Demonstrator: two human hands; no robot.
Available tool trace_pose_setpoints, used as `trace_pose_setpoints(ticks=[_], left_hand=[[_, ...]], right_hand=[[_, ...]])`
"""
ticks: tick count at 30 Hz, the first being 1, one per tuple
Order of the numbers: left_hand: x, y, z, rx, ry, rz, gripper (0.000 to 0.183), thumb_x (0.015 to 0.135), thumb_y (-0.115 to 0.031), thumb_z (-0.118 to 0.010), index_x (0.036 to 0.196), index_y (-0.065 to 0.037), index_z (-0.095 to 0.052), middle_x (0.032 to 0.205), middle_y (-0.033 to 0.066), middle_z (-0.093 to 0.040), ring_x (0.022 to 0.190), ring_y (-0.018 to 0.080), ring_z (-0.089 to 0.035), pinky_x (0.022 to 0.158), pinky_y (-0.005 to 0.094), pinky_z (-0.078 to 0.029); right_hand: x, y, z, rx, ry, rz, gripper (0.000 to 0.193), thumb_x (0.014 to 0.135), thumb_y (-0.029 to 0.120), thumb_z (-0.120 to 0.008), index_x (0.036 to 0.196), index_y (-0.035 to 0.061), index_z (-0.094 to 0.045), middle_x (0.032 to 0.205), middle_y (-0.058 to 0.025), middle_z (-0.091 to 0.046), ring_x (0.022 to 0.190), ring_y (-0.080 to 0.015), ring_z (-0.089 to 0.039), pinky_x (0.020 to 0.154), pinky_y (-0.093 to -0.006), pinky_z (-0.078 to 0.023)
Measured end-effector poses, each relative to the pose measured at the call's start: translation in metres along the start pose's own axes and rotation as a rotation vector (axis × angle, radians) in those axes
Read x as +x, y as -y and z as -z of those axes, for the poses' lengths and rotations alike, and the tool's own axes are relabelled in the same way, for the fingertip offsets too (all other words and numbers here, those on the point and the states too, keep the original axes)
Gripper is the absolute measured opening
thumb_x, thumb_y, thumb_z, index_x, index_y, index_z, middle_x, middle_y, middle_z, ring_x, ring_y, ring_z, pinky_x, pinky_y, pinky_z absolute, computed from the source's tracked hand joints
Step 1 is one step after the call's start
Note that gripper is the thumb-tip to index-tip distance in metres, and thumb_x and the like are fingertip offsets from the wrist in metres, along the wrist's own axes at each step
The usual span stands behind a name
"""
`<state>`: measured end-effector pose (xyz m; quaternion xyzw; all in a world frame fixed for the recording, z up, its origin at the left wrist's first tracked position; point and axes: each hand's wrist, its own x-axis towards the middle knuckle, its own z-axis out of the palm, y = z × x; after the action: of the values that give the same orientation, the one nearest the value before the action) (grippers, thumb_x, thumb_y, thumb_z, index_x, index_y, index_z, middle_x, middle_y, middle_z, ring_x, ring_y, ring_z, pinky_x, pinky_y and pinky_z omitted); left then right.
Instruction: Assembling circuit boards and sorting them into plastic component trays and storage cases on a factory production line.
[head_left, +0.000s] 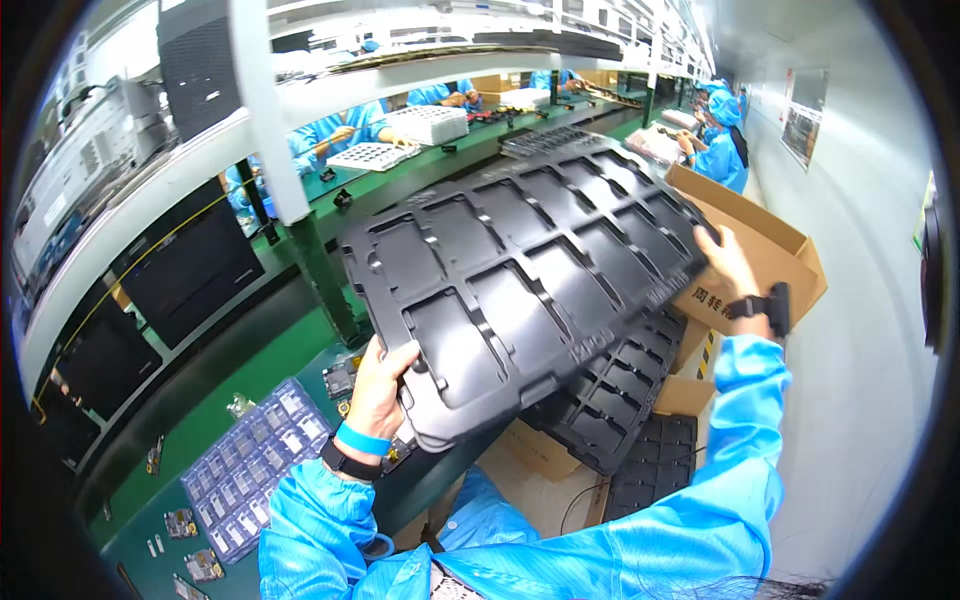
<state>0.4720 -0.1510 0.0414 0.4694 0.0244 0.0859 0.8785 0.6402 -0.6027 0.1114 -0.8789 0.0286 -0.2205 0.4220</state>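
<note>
A large black plastic tray (510, 275) with rows of rectangular pockets hangs tilted in front of me, held at both ends. My left hand (378, 390) grips its near left edge, the thumb over the rim. At the far right edge my right hand (728, 262) is closed on the same tray. The pockets that I can see hold nothing. Below it, another black tray (615, 400) leans over an open carton, and a further dark tray (655, 465) lies lower down by my right sleeve.
A brown cardboard box (750, 245) stands at the right. On the green bench lie a clear blister tray (255, 465) of small parts and several small circuit modules (203, 565). A white post (265, 110) rises at the left. Co-workers in blue (722, 150) sit farther along.
</note>
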Motion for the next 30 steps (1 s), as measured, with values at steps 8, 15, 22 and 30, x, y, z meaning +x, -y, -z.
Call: trace_pose_setpoints(ticks=[8, 15, 22, 30], left_hand=[[0.066, 0.010, -0.011, 0.054, -0.083, -0.014, 0.023, 0.087, -0.018, -0.055, 0.103, -0.001, -0.053, 0.098, 0.0047, -0.059, 0.090, 0.0165, -0.057, 0.080, 0.0309, -0.047], [0.068, -0.010, -0.027, 0.925, -0.109, 0.172, 0.044, 0.084, -0.047, -0.053, 0.072, -0.005, -0.047, 0.051, 0.0046, -0.049, 0.035, 0.0101, -0.044, 0.033, 0.0222, -0.034], [0.068, -0.005, -0.024, 1.144, -0.065, 0.208, 0.053, 0.079, -0.051, -0.058, 0.058, -0.004, -0.045, 0.046, 0.0058, -0.048, 0.036, 0.0114, -0.046, 0.034, 0.0242, -0.037], [0.046, -0.014, -0.009, 1.055, -0.004, 0.223, 0.055, 0.085, -0.057, -0.044, 0.066, -0.006, -0.050, 0.047, 0.0008, -0.046, 0.038, 0.0075, -0.044, 0.036, 0.0208, -0.034]], right_hand=[[0.115, -0.031, -0.168, 0.518, -0.202, -0.153, 0.046, 0.058, 0.011, -0.076, 0.095, -0.0074, -0.055, 0.094, -0.0180, -0.061, 0.090, -0.0282, -0.057, 0.080, -0.0357, -0.045], [0.091, 0.008, -0.175, -0.357, -0.114, -0.158, 0.046, 0.069, 0.028, -0.052, 0.104, 0.0000, -0.059, 0.112, -0.0259, -0.053, 0.114, -0.0367, -0.041, 0.098, -0.0418, -0.029], [0.116, -0.042, -0.194, -0.327, -0.098, -0.022, 0.041, 0.073, 0.020, -0.047, 0.109, 0.0030, -0.054, 0.108, -0.0310, -0.051, 0.106, -0.0431, -0.047, 0.093, -0.0462, -0.036], [0.117, -0.053, -0.206, -0.445, -0.319, -0.089, 0.040, 0.078, 0.036, -0.052, 0.105, 0.0062, -0.056, 0.108, -0.0260, -0.053, 0.099, -0.0467, -0.049, 0.085, -0.0566, -0.037]])
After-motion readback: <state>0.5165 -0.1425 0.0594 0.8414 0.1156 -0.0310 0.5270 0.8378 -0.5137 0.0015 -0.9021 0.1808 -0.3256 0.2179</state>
